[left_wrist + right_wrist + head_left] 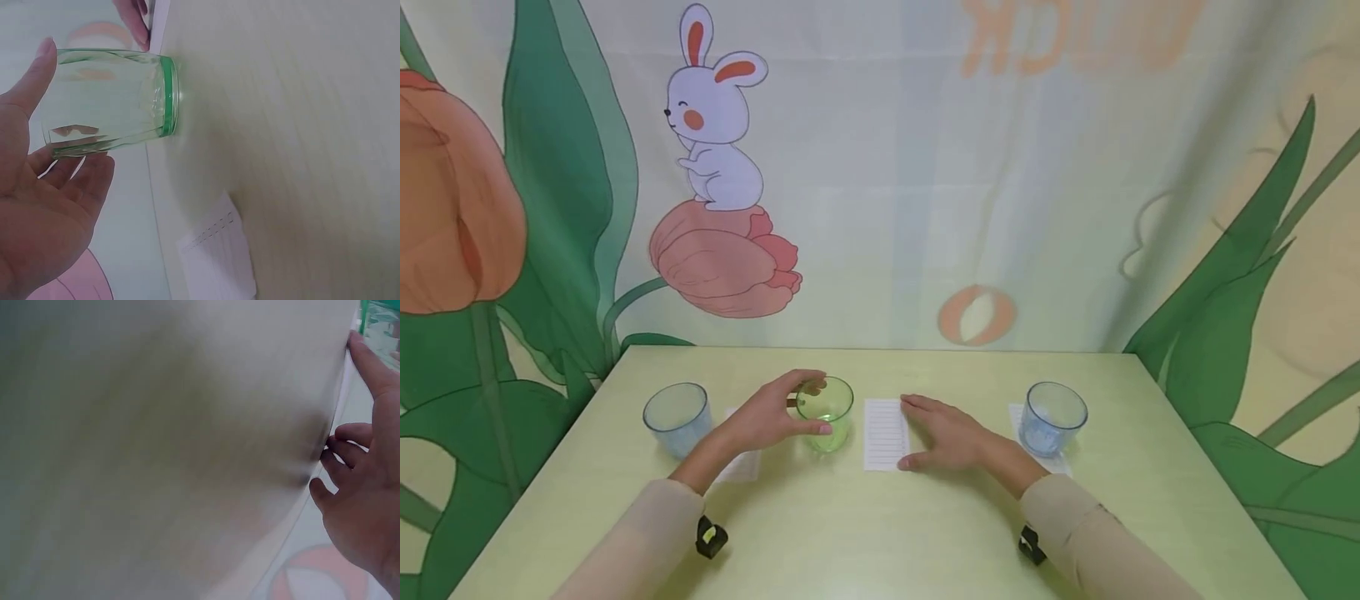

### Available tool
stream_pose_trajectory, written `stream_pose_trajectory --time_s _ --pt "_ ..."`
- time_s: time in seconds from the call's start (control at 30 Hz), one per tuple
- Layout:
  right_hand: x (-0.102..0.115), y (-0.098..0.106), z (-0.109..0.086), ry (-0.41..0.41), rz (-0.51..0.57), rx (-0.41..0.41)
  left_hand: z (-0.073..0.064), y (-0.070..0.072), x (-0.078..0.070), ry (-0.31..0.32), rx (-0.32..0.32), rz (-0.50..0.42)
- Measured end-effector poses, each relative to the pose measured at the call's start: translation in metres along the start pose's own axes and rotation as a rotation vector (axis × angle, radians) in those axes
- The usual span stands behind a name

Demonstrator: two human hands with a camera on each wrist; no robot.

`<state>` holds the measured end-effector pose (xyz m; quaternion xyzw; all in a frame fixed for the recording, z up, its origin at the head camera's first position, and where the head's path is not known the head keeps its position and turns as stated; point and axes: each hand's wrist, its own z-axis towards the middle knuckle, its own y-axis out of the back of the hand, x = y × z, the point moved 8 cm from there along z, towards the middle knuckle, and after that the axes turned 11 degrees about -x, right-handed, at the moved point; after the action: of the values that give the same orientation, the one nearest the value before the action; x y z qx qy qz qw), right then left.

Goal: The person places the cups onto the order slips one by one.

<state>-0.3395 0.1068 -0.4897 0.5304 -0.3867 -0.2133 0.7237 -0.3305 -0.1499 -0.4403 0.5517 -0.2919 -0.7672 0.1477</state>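
My left hand (771, 415) holds a green drinking glass (827, 429) near its rim, thumb on the near side and fingers on the far side. The glass is upright, its base close to the table in the left wrist view. To its right lies a lined white paper slip (883, 435). My right hand (951, 433) rests at the right edge of this slip, fingertips and thumb spread along it. In the right wrist view, the fingertips of the right hand (362, 456) are down at the table surface.
A bluish glass (679, 419) stands at the left, with another paper slip (743, 468) partly hidden under my left wrist. Another bluish glass (1052, 419) stands at the right on a paper slip (1060, 467). Behind the pale table (865, 542) hangs a printed curtain (865, 167).
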Motion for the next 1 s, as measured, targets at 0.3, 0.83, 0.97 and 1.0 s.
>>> stream_pose_trajectory --time_s 0.3,0.83,0.97,1.0 --pt "-0.003 0.001 -0.005 0.034 -0.004 0.015 0.002 -0.01 0.001 0.029 0.014 -0.06" --pt "-0.001 -0.002 -0.002 0.045 0.016 0.034 -0.003 -0.005 -0.005 0.016 0.05 0.024" --pt "-0.002 -0.008 -0.003 0.051 0.029 0.035 -0.007 -0.004 -0.005 0.005 0.058 0.043" --pt "-0.001 -0.01 -0.002 0.051 0.035 0.037 -0.008 -0.004 -0.005 0.003 0.059 0.044"
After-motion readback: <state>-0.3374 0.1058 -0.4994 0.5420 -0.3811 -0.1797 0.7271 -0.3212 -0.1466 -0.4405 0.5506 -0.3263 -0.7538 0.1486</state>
